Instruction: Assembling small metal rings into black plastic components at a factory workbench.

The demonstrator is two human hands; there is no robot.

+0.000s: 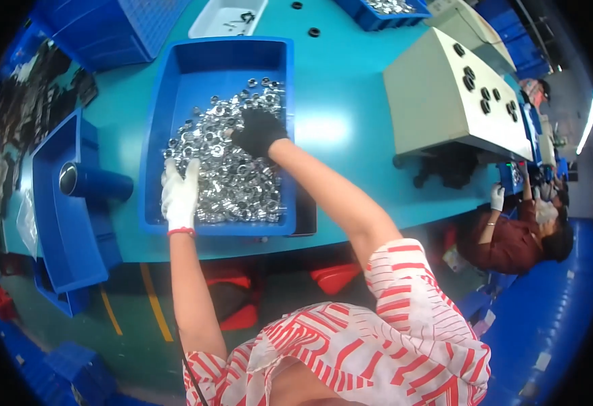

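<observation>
Two hands work inside one blue bin (pixel 174 88) that sits on the teal desk (pixel 340 128), its long axis running from near to far. I see the bin holds a heap of small shiny metal rings (pixel 235 172), piled mostly in the near half and toward the right wall, with the far end bare.

My left hand (pixel 180 193), in a white glove, lies at the near-left edge of the heap. Its fingers (pixel 191 169) are spread and loose, resting flat on the rings and gripping nothing that I can make out. The bulk of the pile lies to the right of these fingers and slightly farther away.

My right hand (pixel 259 130), in a black glove, is farther along the bin, over the far-right part of the heap. Its fingers curl down into the rings; I cannot tell whether they have closed on any, since the glove hides the tips. The rings lie directly under this hand and spread near and left from it, toward the white glove.

So the heap sits between the two hands, and the right hand is nearer the thickest part of it.

Left of the bin stands another blue bin (pixel 59 250) with a dark blue cylinder (pixel 97 183) lying in it. A beige machine (pixel 445 101) sits to the right, and another person's gloved hand (pixel 497 197) works beyond it.
</observation>
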